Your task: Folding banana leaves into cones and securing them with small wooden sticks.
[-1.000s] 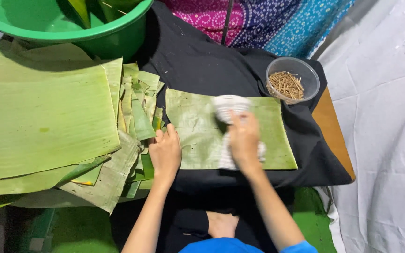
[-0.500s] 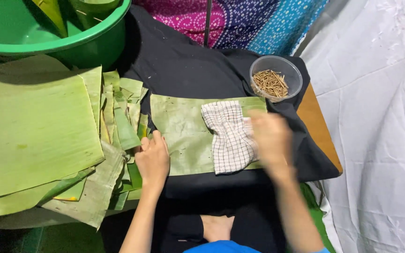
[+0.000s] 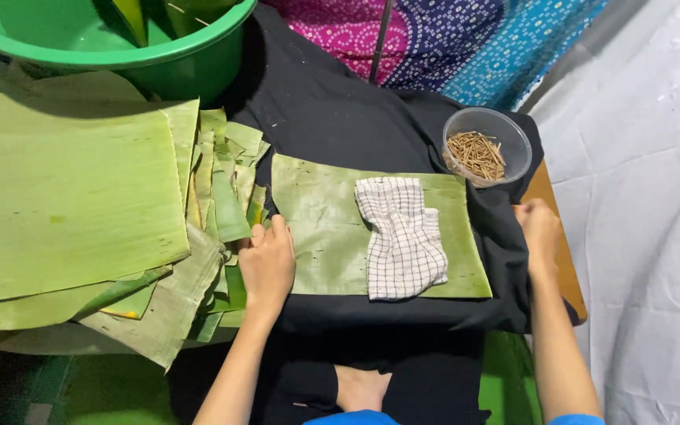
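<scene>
A rectangular banana leaf piece (image 3: 324, 228) lies flat on a black cloth (image 3: 332, 118) over a small table. A white checked rag (image 3: 403, 236) rests on the right half of that leaf. My left hand (image 3: 267, 264) lies flat, palm down, on the leaf's left edge, next to a heap of leaf strips. My right hand (image 3: 538, 228) is off the leaf, at the table's right edge, with fingers curled on the black cloth; I cannot see whether it grips the cloth.
A big stack of banana leaves (image 3: 64, 205) fills the left side, with narrow leaf strips (image 3: 226, 181) beside it. A green plastic basin (image 3: 120, 39) stands at the top left. A clear bowl of short brown sticks (image 3: 485, 148) sits at the far right. White fabric (image 3: 647, 197) hangs right.
My right hand let go of the checked rag and moved right, off the leaf to the table's edge. The rag now lies spread on the leaf. My left hand stayed put.
</scene>
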